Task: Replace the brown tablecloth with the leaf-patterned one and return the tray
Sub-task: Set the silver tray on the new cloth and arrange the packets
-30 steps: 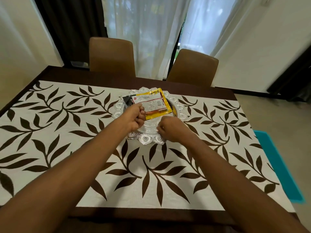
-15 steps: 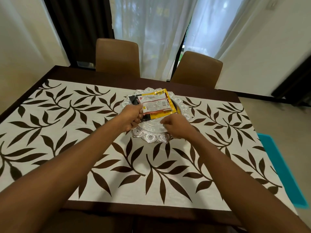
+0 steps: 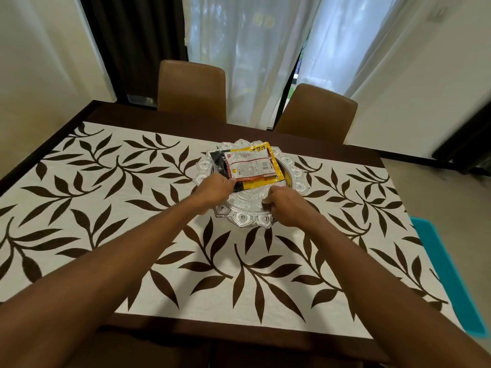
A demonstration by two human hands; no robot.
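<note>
The white tablecloth with brown leaves [image 3: 111, 208] lies spread over the dark table. At its far middle stands the round silver tray [image 3: 247, 205] with a scalloped rim, and a stack of snack packets [image 3: 249, 166] in yellow, white and black lies in it. My left hand [image 3: 215, 189] grips the tray's left rim with curled fingers. The tray's near right rim is gripped by my right hand [image 3: 287, 205]. No brown tablecloth is in view.
Two brown chairs [image 3: 191, 88] [image 3: 316, 112] stand at the table's far side before white curtains. A turquoise mat [image 3: 449, 274] lies on the floor to the right. The dark table edge [image 3: 239, 333] runs in front of me.
The tray and both hands have moved a little farther from me toward the table's far side. The camera has tipped down slightly.
</note>
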